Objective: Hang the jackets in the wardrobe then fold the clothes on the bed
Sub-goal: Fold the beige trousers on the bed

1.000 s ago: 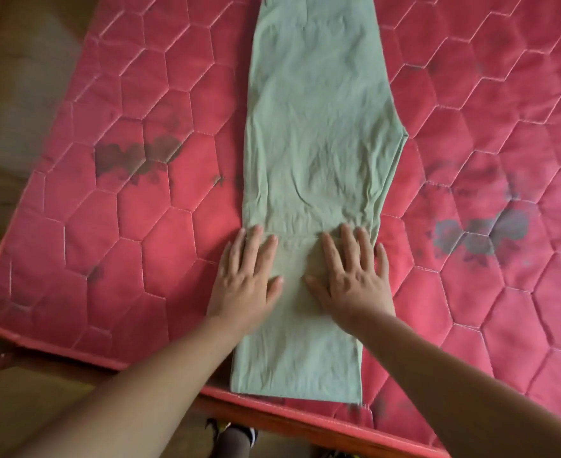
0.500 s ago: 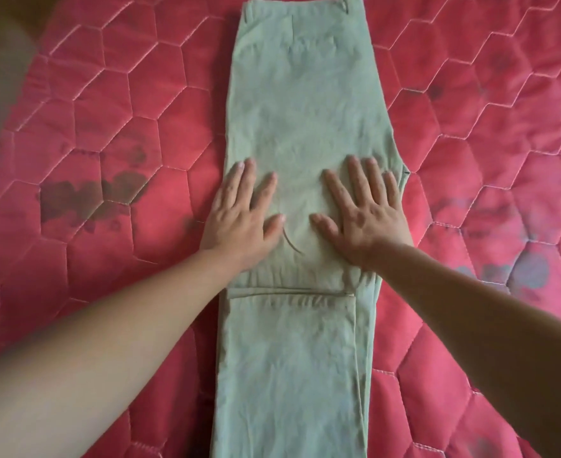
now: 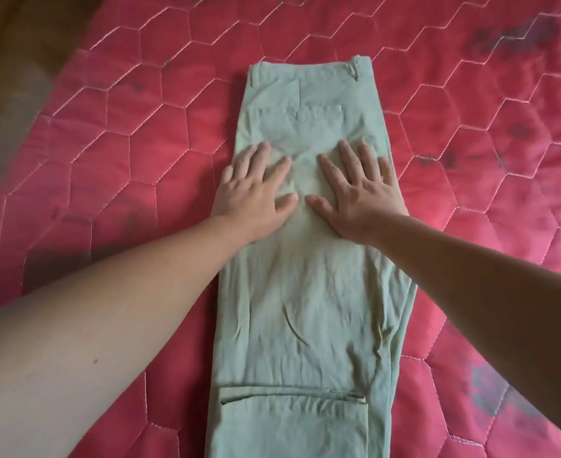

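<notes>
Pale green trousers (image 3: 308, 312) lie flat along the red quilted mattress (image 3: 113, 166), folded lengthwise, waistband at the far end. A folded-back leg hem shows near the bottom edge of the view. My left hand (image 3: 256, 193) presses flat on the trousers' left side, below the back pocket, fingers spread and straight. My right hand (image 3: 358, 190) lies flat beside it on the right side, fingers also straight. The thumbs nearly meet over the middle of the cloth.
The mattress spreads wide to the left, right and beyond the waistband, with dark stains at the upper right (image 3: 517, 31) and lower right (image 3: 490, 388). A wooden floor or bed frame (image 3: 11, 51) shows past the mattress's upper-left edge.
Both hands have slid up the trousers from the lower leg towards the waistband, staying flat on the cloth. The view has followed, bringing the waistband and pocket into sight.
</notes>
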A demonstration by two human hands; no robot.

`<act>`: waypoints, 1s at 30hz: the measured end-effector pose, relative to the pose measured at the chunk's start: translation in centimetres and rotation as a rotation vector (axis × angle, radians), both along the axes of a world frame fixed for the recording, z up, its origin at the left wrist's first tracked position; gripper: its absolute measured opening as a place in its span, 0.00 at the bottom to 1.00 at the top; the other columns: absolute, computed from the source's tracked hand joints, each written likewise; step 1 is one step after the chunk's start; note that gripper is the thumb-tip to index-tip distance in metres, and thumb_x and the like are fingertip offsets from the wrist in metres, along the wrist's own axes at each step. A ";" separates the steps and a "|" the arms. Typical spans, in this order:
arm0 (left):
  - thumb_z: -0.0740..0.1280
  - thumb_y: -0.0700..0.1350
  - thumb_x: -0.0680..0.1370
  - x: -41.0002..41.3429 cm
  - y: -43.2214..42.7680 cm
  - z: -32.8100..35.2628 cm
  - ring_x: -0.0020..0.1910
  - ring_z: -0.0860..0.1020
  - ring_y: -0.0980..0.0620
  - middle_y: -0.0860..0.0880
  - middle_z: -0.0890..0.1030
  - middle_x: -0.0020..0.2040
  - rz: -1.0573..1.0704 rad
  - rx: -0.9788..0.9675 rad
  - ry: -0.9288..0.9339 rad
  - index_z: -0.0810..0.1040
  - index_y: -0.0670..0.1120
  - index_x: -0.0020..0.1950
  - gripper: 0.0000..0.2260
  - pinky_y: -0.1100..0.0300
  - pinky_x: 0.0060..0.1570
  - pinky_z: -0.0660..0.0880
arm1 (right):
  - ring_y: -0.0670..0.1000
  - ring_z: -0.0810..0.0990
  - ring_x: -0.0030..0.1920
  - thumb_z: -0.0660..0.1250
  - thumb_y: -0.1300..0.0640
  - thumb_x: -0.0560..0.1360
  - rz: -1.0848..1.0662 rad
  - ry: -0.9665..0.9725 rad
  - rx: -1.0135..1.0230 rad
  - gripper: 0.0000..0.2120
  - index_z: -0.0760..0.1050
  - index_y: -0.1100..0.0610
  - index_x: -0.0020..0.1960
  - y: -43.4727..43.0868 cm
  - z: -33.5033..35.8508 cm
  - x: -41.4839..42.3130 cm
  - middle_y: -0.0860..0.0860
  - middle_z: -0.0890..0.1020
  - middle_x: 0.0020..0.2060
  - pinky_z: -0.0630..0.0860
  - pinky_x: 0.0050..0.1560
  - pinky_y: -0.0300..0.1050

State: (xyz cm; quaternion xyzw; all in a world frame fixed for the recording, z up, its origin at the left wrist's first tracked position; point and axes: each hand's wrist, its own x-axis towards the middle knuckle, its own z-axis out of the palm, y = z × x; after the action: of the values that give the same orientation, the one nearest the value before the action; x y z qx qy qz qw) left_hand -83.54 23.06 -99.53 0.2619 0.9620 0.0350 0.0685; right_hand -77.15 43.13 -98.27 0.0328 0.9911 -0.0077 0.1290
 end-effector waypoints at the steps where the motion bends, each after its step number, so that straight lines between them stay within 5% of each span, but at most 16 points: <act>1: 0.55 0.64 0.79 -1.2 0.7 1.2 0.75 0.62 0.42 0.45 0.66 0.74 0.005 -0.012 0.007 0.69 0.57 0.72 0.24 0.45 0.69 0.61 | 0.60 0.50 0.81 0.43 0.29 0.79 0.013 0.030 0.011 0.33 0.57 0.43 0.79 0.1 0.9 -1.0 0.54 0.55 0.81 0.54 0.76 0.62; 4: 0.57 0.58 0.81 -5.2 2.8 2.9 0.68 0.67 0.41 0.43 0.70 0.65 0.019 -0.051 0.087 0.72 0.50 0.64 0.17 0.45 0.65 0.63 | 0.61 0.65 0.72 0.52 0.39 0.82 -0.025 0.163 0.049 0.25 0.67 0.53 0.71 0.4 2.5 -4.8 0.57 0.69 0.72 0.64 0.68 0.62; 6: 0.57 0.58 0.82 -6.9 3.3 1.7 0.79 0.56 0.39 0.40 0.62 0.76 0.019 -0.012 0.107 0.65 0.49 0.75 0.24 0.44 0.75 0.56 | 0.60 0.51 0.81 0.48 0.37 0.83 -0.054 0.134 0.079 0.31 0.53 0.51 0.81 0.9 1.6 -6.8 0.56 0.53 0.81 0.53 0.77 0.66; 8: 0.51 0.61 0.82 -7.3 3.3 -0.6 0.82 0.40 0.43 0.43 0.44 0.83 0.028 -0.008 0.017 0.49 0.55 0.83 0.30 0.44 0.80 0.43 | 0.57 0.36 0.82 0.41 0.32 0.82 -0.050 0.085 0.041 0.35 0.40 0.47 0.83 1.3 -0.8 -7.4 0.49 0.38 0.83 0.40 0.79 0.66; 10: 0.46 0.63 0.81 -7.5 3.0 -2.2 0.82 0.37 0.45 0.45 0.40 0.83 0.038 -0.022 0.006 0.43 0.57 0.83 0.31 0.44 0.80 0.39 | 0.56 0.35 0.82 0.40 0.31 0.81 -0.057 0.138 -0.027 0.35 0.40 0.45 0.83 1.5 -2.4 -7.0 0.47 0.37 0.83 0.40 0.80 0.65; 16: 0.46 0.64 0.80 -8.2 3.0 -1.8 0.82 0.41 0.44 0.45 0.43 0.84 0.038 -0.003 0.030 0.45 0.58 0.83 0.31 0.44 0.80 0.42 | 0.56 0.39 0.82 0.40 0.29 0.80 -0.067 0.208 -0.032 0.36 0.44 0.44 0.83 1.6 -2.2 -6.9 0.48 0.41 0.83 0.42 0.80 0.64; 21: 0.47 0.64 0.82 -6.0 2.7 -0.2 0.82 0.39 0.46 0.45 0.40 0.83 0.073 -0.027 0.004 0.45 0.56 0.83 0.31 0.42 0.79 0.41 | 0.56 0.38 0.82 0.31 0.32 0.79 -0.041 0.100 0.242 0.37 0.40 0.47 0.83 0.4 -0.4 -6.5 0.51 0.41 0.83 0.35 0.76 0.72; 24: 0.49 0.59 0.84 -0.3 0.5 1.6 0.82 0.41 0.44 0.43 0.43 0.84 0.028 0.042 -0.072 0.48 0.50 0.84 0.30 0.42 0.79 0.43 | 0.58 0.39 0.82 0.41 0.39 0.83 -0.046 0.101 0.081 0.34 0.45 0.55 0.84 -1.4 1.7 -1.5 0.54 0.43 0.83 0.37 0.78 0.68; 27: 0.51 0.56 0.85 10.4 -5.0 3.1 0.81 0.53 0.40 0.39 0.56 0.82 -0.083 0.247 -0.122 0.60 0.41 0.81 0.28 0.44 0.80 0.52 | 0.60 0.44 0.82 0.49 0.42 0.84 0.035 0.170 -0.209 0.32 0.57 0.58 0.82 -3.8 2.1 10.8 0.56 0.50 0.83 0.44 0.81 0.63; 30: 0.51 0.57 0.84 17.3 -9.6 1.6 0.82 0.51 0.42 0.41 0.56 0.82 -0.187 0.159 -0.176 0.59 0.42 0.81 0.29 0.44 0.80 0.52 | 0.60 0.48 0.82 0.48 0.37 0.84 0.113 0.113 -0.191 0.33 0.60 0.56 0.81 -3.7 -0.2 19.4 0.56 0.54 0.83 0.51 0.79 0.65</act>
State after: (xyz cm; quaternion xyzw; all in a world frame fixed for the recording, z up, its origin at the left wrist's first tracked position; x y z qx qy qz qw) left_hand -66.21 13.43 -97.97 0.3509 0.9179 0.1272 0.1347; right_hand -57.72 39.40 -98.46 -0.0359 0.9918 -0.0964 0.0755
